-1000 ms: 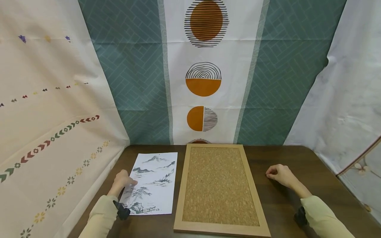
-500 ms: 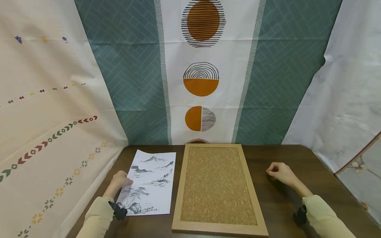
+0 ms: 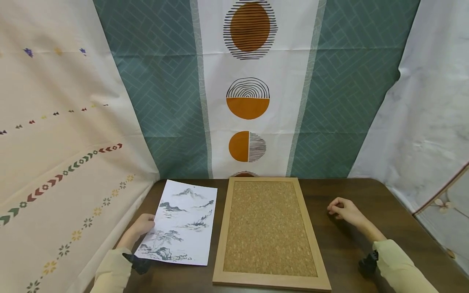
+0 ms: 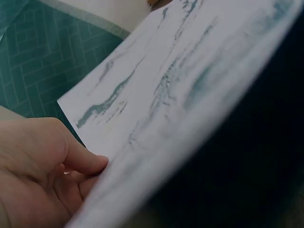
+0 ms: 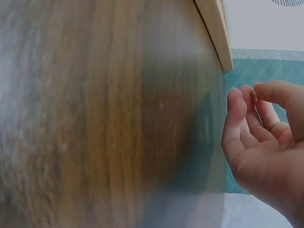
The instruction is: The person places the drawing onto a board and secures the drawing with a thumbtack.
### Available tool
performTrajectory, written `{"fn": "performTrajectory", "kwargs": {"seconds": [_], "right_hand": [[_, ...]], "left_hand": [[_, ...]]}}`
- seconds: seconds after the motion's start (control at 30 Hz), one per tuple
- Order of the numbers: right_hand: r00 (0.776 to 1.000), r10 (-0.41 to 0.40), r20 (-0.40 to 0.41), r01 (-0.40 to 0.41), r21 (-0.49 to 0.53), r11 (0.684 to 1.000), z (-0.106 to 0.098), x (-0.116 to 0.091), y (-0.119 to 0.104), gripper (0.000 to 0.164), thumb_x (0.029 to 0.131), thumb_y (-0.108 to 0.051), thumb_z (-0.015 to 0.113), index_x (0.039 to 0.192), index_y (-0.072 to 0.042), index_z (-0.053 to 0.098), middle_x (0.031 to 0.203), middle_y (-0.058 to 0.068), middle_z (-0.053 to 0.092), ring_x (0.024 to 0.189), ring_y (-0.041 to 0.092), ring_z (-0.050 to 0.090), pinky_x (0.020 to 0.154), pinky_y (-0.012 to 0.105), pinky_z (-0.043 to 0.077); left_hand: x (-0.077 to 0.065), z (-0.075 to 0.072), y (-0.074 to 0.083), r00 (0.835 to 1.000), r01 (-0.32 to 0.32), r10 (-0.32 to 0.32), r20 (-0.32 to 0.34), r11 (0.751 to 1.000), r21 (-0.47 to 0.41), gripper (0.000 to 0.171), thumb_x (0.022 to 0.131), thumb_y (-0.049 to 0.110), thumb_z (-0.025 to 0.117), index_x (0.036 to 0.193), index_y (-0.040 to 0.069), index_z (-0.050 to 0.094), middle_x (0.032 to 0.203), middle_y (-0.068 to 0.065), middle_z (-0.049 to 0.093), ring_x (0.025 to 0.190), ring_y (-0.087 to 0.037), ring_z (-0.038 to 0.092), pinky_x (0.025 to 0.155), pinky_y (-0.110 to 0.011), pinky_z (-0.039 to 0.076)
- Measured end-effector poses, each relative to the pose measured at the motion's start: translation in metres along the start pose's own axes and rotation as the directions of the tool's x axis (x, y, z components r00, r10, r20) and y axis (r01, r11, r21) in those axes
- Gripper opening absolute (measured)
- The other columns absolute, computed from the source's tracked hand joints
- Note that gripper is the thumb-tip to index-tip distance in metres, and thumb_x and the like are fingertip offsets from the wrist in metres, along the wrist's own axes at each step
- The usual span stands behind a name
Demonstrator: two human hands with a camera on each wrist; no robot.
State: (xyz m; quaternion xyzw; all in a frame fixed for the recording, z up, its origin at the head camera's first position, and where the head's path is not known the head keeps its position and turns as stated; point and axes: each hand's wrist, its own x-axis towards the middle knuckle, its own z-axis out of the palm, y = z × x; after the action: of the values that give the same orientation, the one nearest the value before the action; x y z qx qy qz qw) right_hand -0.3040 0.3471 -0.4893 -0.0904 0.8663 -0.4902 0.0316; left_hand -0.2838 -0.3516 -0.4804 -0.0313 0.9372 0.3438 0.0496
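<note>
My left hand (image 3: 143,224) pinches the left edge of a white sheet of paper (image 3: 183,224) printed with a grey ink landscape. The sheet is lifted and slanted over the table. In the left wrist view, the thumb of the left hand (image 4: 47,166) lies on the printed side of the paper (image 4: 142,95). Over the table's right part hovers my right hand (image 3: 346,211), thumb and fingertips brought together. The right wrist view gives a small brownish speck (image 5: 254,96) between the thumb and fingers of the right hand (image 5: 266,142); cannot tell what it is.
A wood-framed cork board (image 3: 271,228) lies in the middle of the dark wooden table (image 3: 318,195), between both hands. Patterned cloth (image 3: 165,81) hangs behind the table, with a cream cloth (image 3: 73,162) on the left and a white one (image 3: 421,142) on the right.
My left hand has moved left and toward me, drawing the paper along, and its far left corner has risen. The right hand has barely shifted. The cork board stays in place.
</note>
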Motion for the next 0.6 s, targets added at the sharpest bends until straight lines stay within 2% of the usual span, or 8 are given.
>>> {"fn": "performTrajectory", "kwargs": {"seconds": [0.27,0.47,0.6], "right_hand": [[0.999,0.039,-0.006,-0.038,0.109,0.993,0.002,0.002,-0.006,0.031,0.097,-0.016,0.058,0.109,0.012,0.052,0.091,0.003,0.065,0.079,0.004,0.060,0.067,0.026,0.052],[0.998,0.066,-0.004,-0.065,0.155,0.986,0.003,0.003,-0.005,0.042,0.096,-0.022,0.060,0.118,0.011,0.051,0.092,-0.006,0.068,0.080,0.003,0.061,0.068,0.026,0.052],[0.998,0.069,-0.008,-0.066,0.171,0.983,0.003,0.005,-0.005,0.047,0.095,-0.026,0.061,0.121,0.011,0.050,0.096,-0.005,0.071,0.082,0.003,0.061,0.070,0.026,0.052]], "left_hand": [[0.005,0.004,-0.015,1.000,-0.003,0.002,-0.012,0.999,-0.052,0.043,0.085,-0.002,0.044,0.121,-0.025,0.048,0.121,-0.040,0.053,0.109,-0.044,0.052,0.094,-0.054,0.045],[0.003,0.006,-0.009,1.000,0.006,-0.006,-0.001,0.996,-0.091,0.043,0.091,0.000,0.042,0.125,-0.026,0.043,0.127,-0.042,0.047,0.119,-0.051,0.046,0.100,-0.059,0.038],[0.004,0.009,-0.005,1.000,0.012,-0.011,0.011,0.987,-0.159,0.042,0.094,0.000,0.041,0.128,-0.024,0.042,0.118,-0.037,0.056,0.101,-0.040,0.059,0.089,-0.047,0.048]]}}
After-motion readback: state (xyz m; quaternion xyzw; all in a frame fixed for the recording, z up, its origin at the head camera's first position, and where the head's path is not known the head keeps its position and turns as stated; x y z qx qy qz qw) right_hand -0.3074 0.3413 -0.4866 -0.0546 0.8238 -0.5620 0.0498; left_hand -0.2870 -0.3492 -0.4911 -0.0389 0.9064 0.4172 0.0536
